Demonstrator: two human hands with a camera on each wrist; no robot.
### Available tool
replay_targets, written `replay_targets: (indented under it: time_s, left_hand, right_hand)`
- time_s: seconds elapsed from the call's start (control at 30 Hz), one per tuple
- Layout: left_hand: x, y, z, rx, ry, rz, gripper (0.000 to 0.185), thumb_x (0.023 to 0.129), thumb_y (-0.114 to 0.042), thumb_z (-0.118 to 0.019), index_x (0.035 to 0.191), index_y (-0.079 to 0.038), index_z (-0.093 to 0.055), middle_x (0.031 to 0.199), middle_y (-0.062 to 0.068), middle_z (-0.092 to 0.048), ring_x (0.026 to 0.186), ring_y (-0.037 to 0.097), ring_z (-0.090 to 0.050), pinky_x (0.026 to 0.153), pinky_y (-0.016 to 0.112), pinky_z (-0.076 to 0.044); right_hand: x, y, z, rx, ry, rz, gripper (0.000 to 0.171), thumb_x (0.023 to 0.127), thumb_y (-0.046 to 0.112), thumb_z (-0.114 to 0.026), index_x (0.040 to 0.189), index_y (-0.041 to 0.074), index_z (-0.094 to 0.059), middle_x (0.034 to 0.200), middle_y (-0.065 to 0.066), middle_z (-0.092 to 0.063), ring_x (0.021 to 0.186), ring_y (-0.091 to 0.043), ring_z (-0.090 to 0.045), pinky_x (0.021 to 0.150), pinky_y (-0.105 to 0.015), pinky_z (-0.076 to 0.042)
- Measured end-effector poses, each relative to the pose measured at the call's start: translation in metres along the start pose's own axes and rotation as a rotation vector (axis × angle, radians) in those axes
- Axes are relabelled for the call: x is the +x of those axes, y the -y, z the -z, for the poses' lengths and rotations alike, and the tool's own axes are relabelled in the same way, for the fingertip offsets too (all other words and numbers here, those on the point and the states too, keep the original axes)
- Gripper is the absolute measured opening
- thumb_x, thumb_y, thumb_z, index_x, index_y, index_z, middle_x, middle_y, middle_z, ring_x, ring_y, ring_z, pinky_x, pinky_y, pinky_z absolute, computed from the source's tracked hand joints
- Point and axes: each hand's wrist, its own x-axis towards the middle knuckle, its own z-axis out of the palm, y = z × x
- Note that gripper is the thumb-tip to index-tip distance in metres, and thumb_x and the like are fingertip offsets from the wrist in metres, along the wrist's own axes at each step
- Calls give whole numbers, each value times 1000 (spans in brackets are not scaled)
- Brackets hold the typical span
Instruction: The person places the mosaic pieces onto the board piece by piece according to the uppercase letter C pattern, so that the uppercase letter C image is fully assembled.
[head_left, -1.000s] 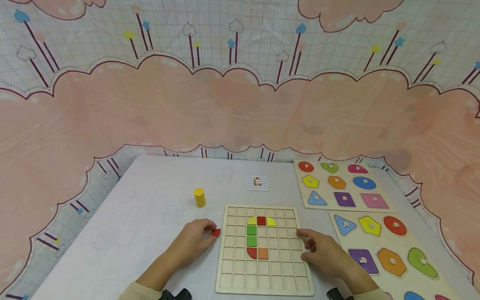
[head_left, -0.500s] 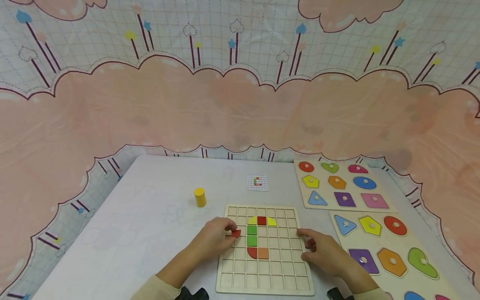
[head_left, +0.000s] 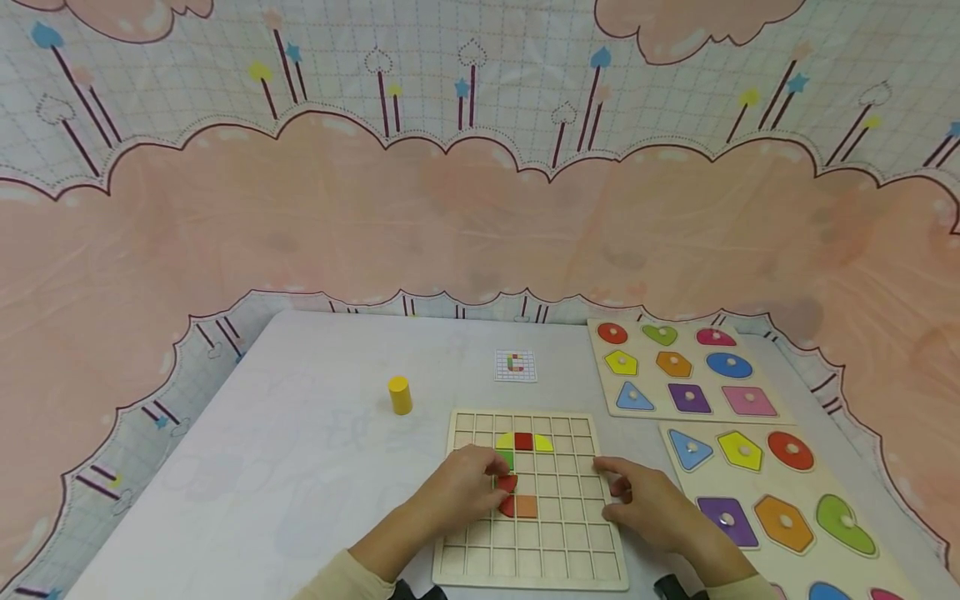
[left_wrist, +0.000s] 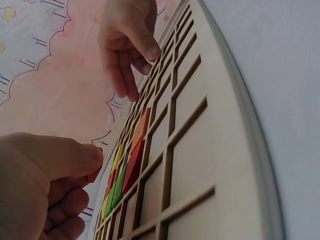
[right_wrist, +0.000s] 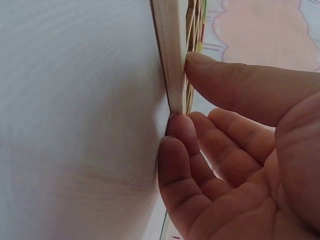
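Over the wooden grid board [head_left: 555, 533], my left hand [head_left: 465, 492] pinches a small red block [head_left: 507, 483] between thumb and fingers. The thumb hides most of this block [left_wrist: 95, 169] in the left wrist view. On the board lie a red square block [head_left: 522, 442] between two yellow rounded blocks [head_left: 543, 444], green blocks [head_left: 507, 459] partly behind my left fingers, a red rounded block [head_left: 507, 507] and an orange square block [head_left: 527, 507]. My right hand [head_left: 641, 504] grips the board's right edge; the thumb [right_wrist: 205, 62] lies over the rim, the fingers curled against the side.
A yellow cylinder [head_left: 400, 395] stands behind the board to the left. A small pattern card [head_left: 516, 366] lies farther back. Two shape-puzzle boards [head_left: 652, 425] with knobbed pieces fill the right side of the white table [head_left: 315, 417], the nearer one close to my right forearm.
My left hand has carried the red block rightward from beside the board's left edge to over the column of green and red blocks. The right hand has stayed at the board's edge.
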Motion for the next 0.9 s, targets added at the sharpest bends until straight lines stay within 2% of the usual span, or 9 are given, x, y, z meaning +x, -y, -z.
replay_targets:
  time_s: [0.37, 0.6, 0.9]
  left_hand:
    - [6, -7, -15, -16, 27, -29, 12, 86, -13, -78, 95, -10, -71, 88, -11, -62, 86, 6, -53, 77, 25, -50]
    - [9, -15, -24, -42, 54, -20, 10, 86, -13, -77, 94, -12, -70, 87, -12, -61, 84, 4, -52, 76, 22, -49]
    - [13, -21, -33, -13, 77, -24, 8, 88, -13, -76, 93, -12, -69, 87, -11, -61, 82, 2, -53, 78, 21, -49]
  right_hand:
    - [1, 1, 1, 11, 4, -7, 61, 77, 7, -82, 135, 12, -61, 95, -1, -61, 87, -19, -55, 79, -39, -49]
    - [2, 1, -1, 20, 16, -36, 61, 77, 8, -83, 134, 12, -61, 94, 0, -61, 86, -19, -54, 78, -38, -49]
    - [1, 2, 0, 23, 8, -28, 60, 77, 8, -82, 133, 13, -62, 95, 0, -62, 86, -18, -55, 79, -39, -49]
